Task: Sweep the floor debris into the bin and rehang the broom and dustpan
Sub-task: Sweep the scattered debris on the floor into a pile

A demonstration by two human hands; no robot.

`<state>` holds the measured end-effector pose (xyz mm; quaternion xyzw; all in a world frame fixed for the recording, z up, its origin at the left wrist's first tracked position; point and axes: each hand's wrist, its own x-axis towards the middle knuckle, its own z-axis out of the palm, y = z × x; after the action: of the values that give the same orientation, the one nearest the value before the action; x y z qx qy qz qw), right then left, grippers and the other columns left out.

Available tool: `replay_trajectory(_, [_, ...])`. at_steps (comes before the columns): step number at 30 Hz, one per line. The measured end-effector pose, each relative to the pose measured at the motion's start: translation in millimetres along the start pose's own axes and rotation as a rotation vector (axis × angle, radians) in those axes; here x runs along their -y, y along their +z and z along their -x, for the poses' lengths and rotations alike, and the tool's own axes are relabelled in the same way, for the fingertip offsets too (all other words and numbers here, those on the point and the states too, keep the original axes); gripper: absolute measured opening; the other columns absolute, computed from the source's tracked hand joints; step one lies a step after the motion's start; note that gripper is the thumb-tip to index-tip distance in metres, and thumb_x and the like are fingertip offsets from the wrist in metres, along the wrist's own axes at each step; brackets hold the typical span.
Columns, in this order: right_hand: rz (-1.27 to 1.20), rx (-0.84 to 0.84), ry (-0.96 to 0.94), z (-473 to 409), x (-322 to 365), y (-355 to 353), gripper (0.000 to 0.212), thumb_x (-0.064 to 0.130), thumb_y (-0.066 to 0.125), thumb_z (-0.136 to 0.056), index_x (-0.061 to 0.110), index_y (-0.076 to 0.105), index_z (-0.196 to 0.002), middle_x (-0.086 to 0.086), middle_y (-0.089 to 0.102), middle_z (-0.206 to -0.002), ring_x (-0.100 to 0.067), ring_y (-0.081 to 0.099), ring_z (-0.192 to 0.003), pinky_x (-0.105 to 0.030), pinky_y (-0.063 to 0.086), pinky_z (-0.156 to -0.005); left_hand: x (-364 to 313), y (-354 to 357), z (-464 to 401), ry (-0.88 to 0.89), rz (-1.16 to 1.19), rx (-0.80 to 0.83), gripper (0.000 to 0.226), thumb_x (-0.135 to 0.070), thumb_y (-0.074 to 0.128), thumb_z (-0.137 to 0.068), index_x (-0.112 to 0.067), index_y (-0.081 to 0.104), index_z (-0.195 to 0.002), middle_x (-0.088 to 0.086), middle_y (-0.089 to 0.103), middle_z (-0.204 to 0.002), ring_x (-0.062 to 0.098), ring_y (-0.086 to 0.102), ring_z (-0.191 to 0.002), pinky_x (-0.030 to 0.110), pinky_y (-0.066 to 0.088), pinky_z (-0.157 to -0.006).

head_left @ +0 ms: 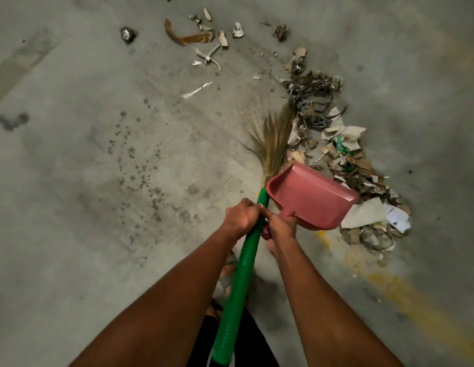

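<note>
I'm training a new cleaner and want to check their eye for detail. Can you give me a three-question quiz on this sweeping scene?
1. True or false: the dustpan already holds debris.
2. Which hand grips the broom handle? A) left hand B) right hand C) neither
3. Fill in: the main debris pile lies to the ___ of the bristles.

Key: 1 false, it looks empty; 2 A, the right hand holds the dustpan's handle; 3 right.

left hand (pixel 242 215) (fingers curled), right hand (pixel 279 229) gripping
</note>
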<state>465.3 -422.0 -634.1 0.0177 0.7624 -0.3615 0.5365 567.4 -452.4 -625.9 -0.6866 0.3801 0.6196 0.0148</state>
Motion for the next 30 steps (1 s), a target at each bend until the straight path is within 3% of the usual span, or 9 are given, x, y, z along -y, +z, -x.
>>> replay_trajectory(3, [0.009,-0.025,-0.004,-5,5,-1,0.058,-0.001,0.087,-0.075,0.018,0.042,-0.107,-0.002,0.046,-0.051,-0.01,0.034,-0.035,-0.021,0.027,-0.037,-10,-3,-4,0.003,-0.038,0.002,0.038,-0.035,0.039,-0.103,-0.013,0.069,-0.111,0.016,0.066,-0.122,0.035,0.057,-0.118,0.044,0.036,-0.106])
replay_trajectory(5, [0.056,-0.016,-0.025,-3,9,-1,0.055,0.001,0.087,-0.075,0.012,0.044,-0.108,-0.007,0.047,-0.055,-0.012,0.035,-0.035,-0.02,0.028,-0.037,-14,-4,-13,-0.013,0.076,0.015,0.052,-0.042,0.038,-0.095,-0.006,0.068,-0.117,0.019,0.066,-0.124,0.037,0.06,-0.115,0.045,0.043,-0.105])
replay_trajectory(7, [0.11,0.012,-0.062,2,11,0,0.06,0.004,0.084,-0.077,0.005,0.046,-0.123,-0.011,0.051,-0.061,-0.014,0.039,-0.037,-0.021,0.031,-0.038,-16,-3,-29,-0.031,0.185,0.037,0.059,-0.045,0.04,-0.086,-0.001,0.066,-0.115,0.024,0.069,-0.112,0.038,0.066,-0.103,0.044,0.053,-0.093])
replay_trajectory(10, [0.191,0.046,-0.116,9,13,1,0.064,0.011,0.082,-0.078,0.009,0.041,-0.127,-0.014,0.063,-0.076,-0.017,0.054,-0.045,-0.025,0.041,-0.04,-25,-2,-46,-0.07,0.342,0.108,0.04,-0.039,0.048,-0.098,-0.004,0.064,-0.108,0.015,0.069,-0.097,0.029,0.068,-0.086,0.045,0.06,-0.086])
replay_trajectory(14, [0.207,-0.009,-0.149,10,21,1,0.047,0.029,0.077,-0.088,0.015,0.045,-0.12,-0.018,0.07,-0.098,-0.02,0.069,-0.058,-0.026,0.047,-0.041,-31,-6,-55,-0.063,0.513,0.183,0.026,-0.022,0.048,-0.106,0.0,0.061,-0.112,0.02,0.069,-0.096,0.031,0.067,-0.082,0.052,0.059,-0.088])
replay_trajectory(17, [0.15,-0.071,-0.156,5,32,-3,0.029,0.047,0.057,-0.103,0.018,0.054,-0.108,-0.011,0.066,-0.085,-0.023,0.072,-0.056,-0.023,0.041,-0.038,-36,-17,-42,-0.018,0.571,0.114,0.027,-0.012,0.047,-0.107,0.001,0.052,-0.129,0.019,0.06,-0.089,0.024,0.061,-0.063,0.038,0.058,-0.061])
replay_trajectory(20, [0.188,-0.049,-0.19,5,47,1,0.038,0.054,0.043,-0.106,0.018,0.053,-0.104,-0.01,0.06,-0.077,-0.026,0.067,-0.05,-0.02,0.037,-0.037,-31,-42,-29,0.033,0.55,0.047,0.033,-0.01,0.051,-0.104,-0.014,0.047,-0.137,0.018,0.057,-0.089,0.023,0.055,-0.058,0.031,0.052,-0.049])
replay_trajectory(25, [0.212,0.091,-0.199,8,87,34,0.043,0.053,0.043,-0.108,0.011,0.051,-0.106,-0.01,0.057,-0.082,-0.017,0.058,-0.043,-0.018,0.031,-0.035,-15,-105,-16,0.165,0.423,-0.078,0.045,-0.011,0.06,-0.097,-0.029,0.049,-0.137,0.017,0.06,-0.087,0.03,0.058,-0.057,0.037,0.052,-0.05])
replay_trajectory(30, [0.185,0.268,-0.22,6,117,94,0.018,0.039,0.047,-0.111,0.022,0.044,-0.105,0.0,0.059,-0.085,-0.011,0.05,-0.041,-0.014,0.026,-0.038,2,-183,-26,0.187,0.348,-0.241,0.051,-0.015,0.062,-0.096,-0.038,0.049,-0.14,0.019,0.066,-0.092,0.029,0.065,-0.058,0.042,0.059,-0.054])
